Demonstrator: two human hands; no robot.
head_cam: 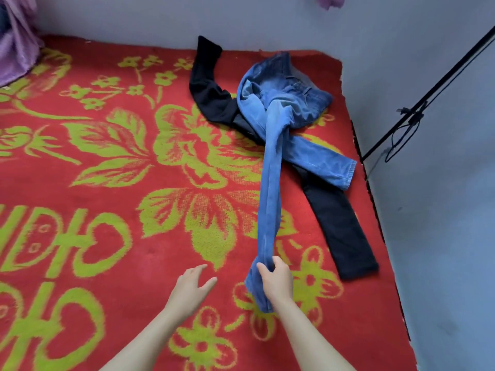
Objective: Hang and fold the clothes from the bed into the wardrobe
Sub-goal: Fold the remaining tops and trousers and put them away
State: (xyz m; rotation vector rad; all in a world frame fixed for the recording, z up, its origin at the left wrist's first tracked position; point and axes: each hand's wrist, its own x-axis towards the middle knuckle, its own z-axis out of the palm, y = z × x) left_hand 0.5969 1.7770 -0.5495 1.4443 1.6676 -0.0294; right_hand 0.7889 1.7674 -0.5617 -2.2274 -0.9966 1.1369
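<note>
A pair of blue jeans lies bunched at the far right of the bed, which has a red cover with a green flower pattern. One leg stretches toward me, and my right hand grips it near the hem, lifted off the cover. The other blue leg lies flat to the right. A pair of black trousers lies under the jeans, one leg near the wall, one toward the bed's right edge. My left hand hovers open over the cover, left of the held leg, holding nothing.
A grey wall runs along the bed's right side and back. A thin black pole with a dangling cord leans across the wall at right. Purple fabric hangs at the top left corner.
</note>
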